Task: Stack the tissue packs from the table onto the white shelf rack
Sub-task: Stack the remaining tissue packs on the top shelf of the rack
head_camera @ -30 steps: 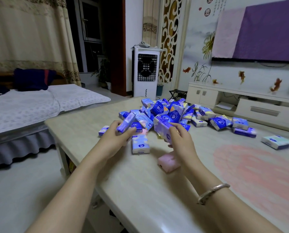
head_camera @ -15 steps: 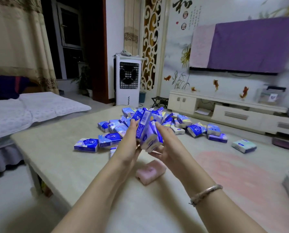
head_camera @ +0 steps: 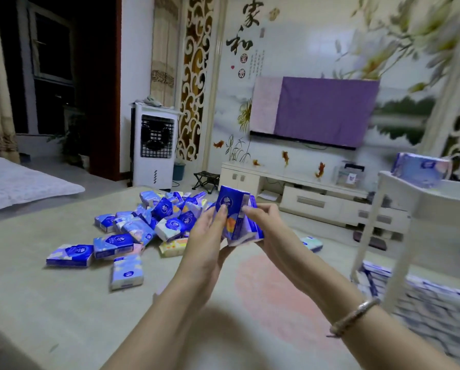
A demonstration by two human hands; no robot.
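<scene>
A bunch of blue tissue packs (head_camera: pixel 236 217) is held upright above the table (head_camera: pixel 49 303), between both hands. My left hand (head_camera: pixel 207 236) grips it from the left, thumb on the front face. My right hand (head_camera: pixel 266 225) grips it from the right, fingers curled over the top edge. A pile of several more blue packs (head_camera: pixel 154 222) lies on the table to the left of my hands. The white shelf rack (head_camera: pixel 394 225) stands at the right edge, blurred, with one pack on its top (head_camera: pixel 421 169) and rows of packs on a lower level (head_camera: pixel 415 300).
A lone pack (head_camera: pixel 313 243) lies on the table right of my hands. Beyond the table stand a white air cooler (head_camera: pixel 154 145), a low white TV cabinet (head_camera: pixel 303 196) and a covered TV (head_camera: pixel 317 110). A bed (head_camera: pixel 17 180) is at the left.
My view has swung to the right, bringing the shelf rack into sight. Both hands, which gathered packs from the pile a second ago, now carry the bunch rightward, away from the pile.
</scene>
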